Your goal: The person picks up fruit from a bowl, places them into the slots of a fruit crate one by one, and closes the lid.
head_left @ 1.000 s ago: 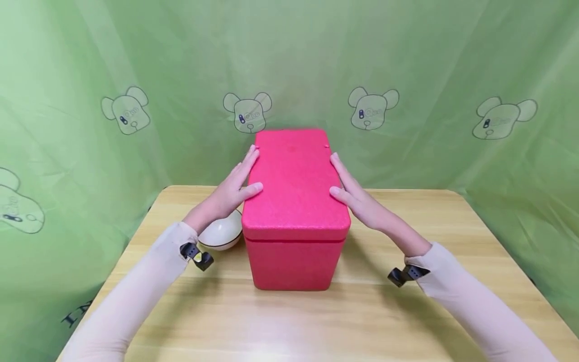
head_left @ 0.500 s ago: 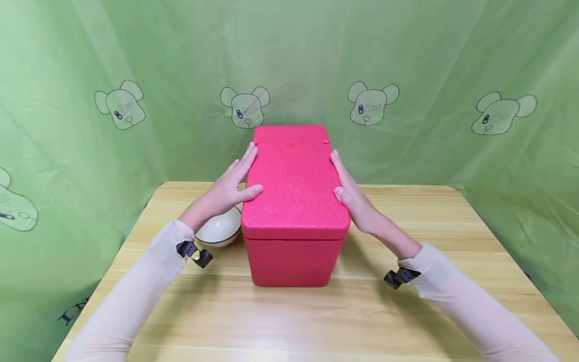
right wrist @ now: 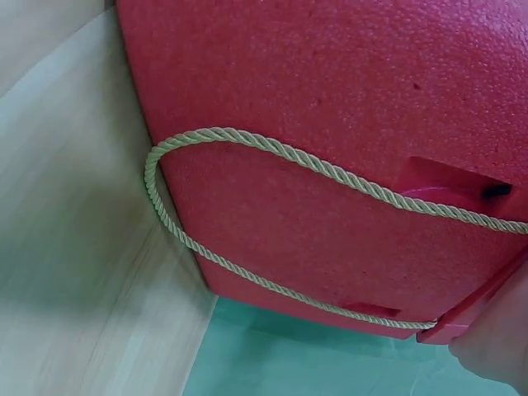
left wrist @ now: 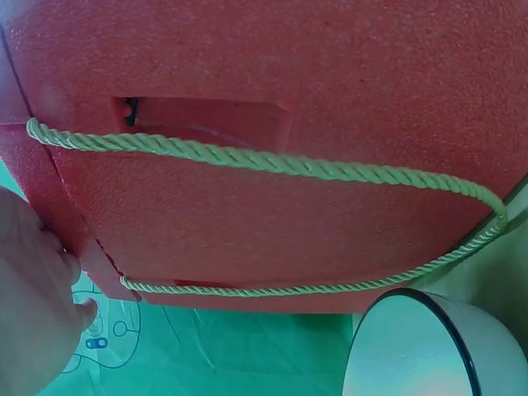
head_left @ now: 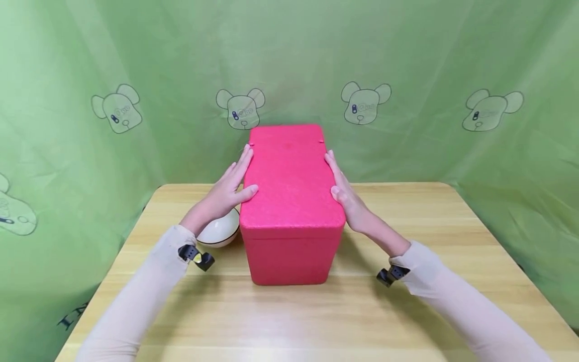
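Note:
A red foam cooler box (head_left: 289,259) stands on the table with its lid (head_left: 289,186) on top. My left hand (head_left: 224,193) rests along the lid's left edge, fingers straight and thumb on the top. On the opposite edge lies my right hand (head_left: 353,201), its fingers extended and its thumb at the rim. A twisted cord handle (left wrist: 289,163) hangs in a loop down the box's left side in the left wrist view. Another cord handle (right wrist: 272,147) loops down the right side in the right wrist view. Both palms are partly hidden.
A white bowl (head_left: 219,229) with a dark rim sits to the left of the box, partly hidden by my left arm. The wooden table (head_left: 420,221) extends around them. Green curtains (head_left: 289,60) with bear-head drawings hang behind and at the sides.
The seam under the lid's front edge looks thinner and less dark than before. My right hand has shifted slightly lower along the lid's edge. The view has moved a little.

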`<state>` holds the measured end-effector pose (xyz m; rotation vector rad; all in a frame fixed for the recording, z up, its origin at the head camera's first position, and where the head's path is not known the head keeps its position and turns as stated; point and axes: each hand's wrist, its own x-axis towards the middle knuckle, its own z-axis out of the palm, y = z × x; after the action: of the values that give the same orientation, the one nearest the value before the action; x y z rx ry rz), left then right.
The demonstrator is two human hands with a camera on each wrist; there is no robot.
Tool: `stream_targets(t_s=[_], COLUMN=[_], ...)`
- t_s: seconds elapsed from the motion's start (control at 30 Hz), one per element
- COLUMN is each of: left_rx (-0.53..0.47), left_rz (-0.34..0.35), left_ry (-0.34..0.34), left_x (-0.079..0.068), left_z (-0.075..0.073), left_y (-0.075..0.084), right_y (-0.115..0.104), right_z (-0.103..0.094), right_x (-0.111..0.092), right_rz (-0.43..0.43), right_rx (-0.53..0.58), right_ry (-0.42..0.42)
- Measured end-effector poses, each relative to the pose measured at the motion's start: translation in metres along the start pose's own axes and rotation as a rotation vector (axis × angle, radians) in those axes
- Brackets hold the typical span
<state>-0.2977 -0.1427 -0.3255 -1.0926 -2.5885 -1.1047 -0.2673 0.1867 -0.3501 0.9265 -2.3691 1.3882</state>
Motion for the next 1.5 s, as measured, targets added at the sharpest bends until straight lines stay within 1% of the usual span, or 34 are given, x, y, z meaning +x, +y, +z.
stream_targets(t_s=[0.07, 0.13, 0.27, 0.37, 0.43, 0.5, 0.57, 0.63, 0.7, 0.8, 0.87, 1.0, 1.07, 1.23, 1.3, 1.37, 1.5], left_rx=[0.001, -0.016, -0.049, -0.046, -0.030, 0.003, 0.051, 0.105, 0.141, 0.157, 0.155, 0.166, 0.164, 0.166, 0.169, 0.171, 0.196], left_rz=[-0.010, -0.011, 0.014, 0.029, 0.031, 0.024, 0.010, -0.010, -0.029, -0.040, -0.038, -0.035, -0.038, -0.050, -0.054, -0.061, -0.092], left_ry=[0.005, 0.014, 0.050, 0.078, 0.095, 0.097, 0.092, 0.074, 0.048, 0.010, -0.002, 0.006, 0.012, 0.011, 0.011, 0.015, 0.078], left_x=[0.000, 0.002, 0.008, 0.013, 0.016, 0.021, 0.027, 0.032, 0.035, 0.037, 0.037, 0.037, 0.038, 0.044, 0.047, 0.049, 0.048], left_z=[-0.003, -0.006, -0.008, -0.008, -0.008, -0.008, -0.010, -0.011, -0.011, -0.009, -0.009, -0.010, -0.012, -0.017, -0.019, -0.019, -0.021], left_y=[-0.003, -0.007, -0.015, -0.020, -0.023, -0.025, -0.026, -0.027, -0.027, -0.026, -0.025, -0.025, -0.024, -0.025, -0.027, -0.028, -0.034], right_y=[0.001, 0.000, -0.001, -0.001, -0.002, -0.001, 0.002, 0.006, 0.012, 0.021, 0.026, 0.030, 0.031, 0.029, 0.027, 0.024, 0.021], right_z=[0.001, -0.003, -0.018, -0.029, -0.035, -0.042, -0.047, -0.051, -0.052, -0.050, -0.047, -0.040, -0.038, -0.041, -0.045, -0.050, -0.062], right_x=[0.006, 0.012, 0.021, 0.027, 0.033, 0.040, 0.047, 0.053, 0.056, 0.054, 0.052, 0.050, 0.053, 0.061, 0.064, 0.065, 0.068], right_rz=[0.000, 0.004, 0.009, 0.026, 0.047, 0.068, 0.086, 0.099, 0.105, 0.097, 0.083, 0.052, 0.048, 0.066, 0.078, 0.093, 0.125], right_rx=[-0.012, -0.072, -0.224, -0.291, -0.325, -0.385, -0.438, -0.464, -0.471, -0.453, -0.424, -0.362, -0.350, -0.337, -0.352, -0.391, -0.508], right_ry=[-0.017, -0.046, -0.120, -0.161, -0.184, -0.198, -0.211, -0.221, -0.223, -0.204, -0.181, -0.137, -0.127, -0.147, -0.156, -0.168, -0.170])
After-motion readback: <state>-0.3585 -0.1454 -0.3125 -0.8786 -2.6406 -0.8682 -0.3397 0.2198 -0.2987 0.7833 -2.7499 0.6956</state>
